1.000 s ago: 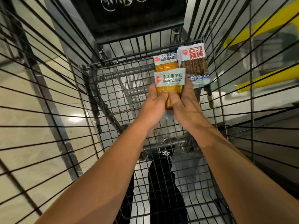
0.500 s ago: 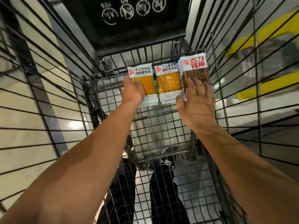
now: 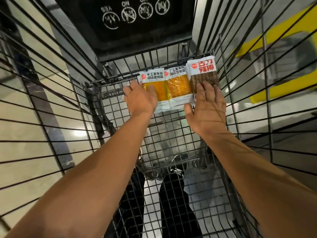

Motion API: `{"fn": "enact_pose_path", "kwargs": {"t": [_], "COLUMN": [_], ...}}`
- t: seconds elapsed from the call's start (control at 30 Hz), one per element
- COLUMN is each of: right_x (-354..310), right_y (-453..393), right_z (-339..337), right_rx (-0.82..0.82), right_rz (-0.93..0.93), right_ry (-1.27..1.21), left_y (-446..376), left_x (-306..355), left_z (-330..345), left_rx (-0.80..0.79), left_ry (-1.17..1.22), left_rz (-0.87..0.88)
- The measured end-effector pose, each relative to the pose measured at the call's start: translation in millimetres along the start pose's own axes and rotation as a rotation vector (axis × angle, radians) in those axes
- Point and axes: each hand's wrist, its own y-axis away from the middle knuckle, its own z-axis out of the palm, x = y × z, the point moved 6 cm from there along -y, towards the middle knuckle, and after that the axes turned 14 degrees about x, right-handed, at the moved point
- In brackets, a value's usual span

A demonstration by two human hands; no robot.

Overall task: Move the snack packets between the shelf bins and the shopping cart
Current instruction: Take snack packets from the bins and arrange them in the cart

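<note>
Three snack packets lie side by side at the far end of the wire shopping cart (image 3: 171,134). Two are orange packets with white labels, the left one (image 3: 151,78) and the middle one (image 3: 178,85). At the right sits a stack of brown spicy-stick packets (image 3: 203,71) with red lettering. My left hand (image 3: 139,98) rests with spread fingers on the lower part of the left orange packet. My right hand (image 3: 206,107) lies flat, fingers apart, on the lower half of the brown stack. Neither hand grips anything.
A black seat flap (image 3: 130,23) with white warning icons closes the cart's far end. Wire side walls rise on both sides. A yellow shelf edge (image 3: 283,86) shows through the right wall. Dark trouser legs (image 3: 175,200) show beneath the mesh floor.
One second ago both hands held an orange packet mid-cart. It now lies at the left of the row, the left hand has loosened on it, and the right hand has settled on the brown stack.
</note>
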Motion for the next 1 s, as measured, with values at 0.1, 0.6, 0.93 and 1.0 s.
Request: {"fn": "enact_pose_path", "kwargs": {"t": [0.1, 0.6, 0.93, 1.0], "right_x": [4, 4, -16, -22], "right_y": [1, -4, 21, 41], "right_z": [0, -3, -44, -66], "right_rx": [-0.019, -0.075, -0.051, -0.036], "right_rz": [0.009, -0.009, -0.091, -0.081], "right_ry": [0.026, 0.047, 0.042, -0.017], "left_y": [12, 15, 58, 81], "left_x": [0, -1, 27, 32], "left_z": [-3, -2, -52, -71], "left_rx": [0.001, 0.003, -0.017, -0.039], "left_ry": [0.044, -0.144, -0.202, -0.157], "left_rz": [0.286, 0.338, 0.523, 0.568]}}
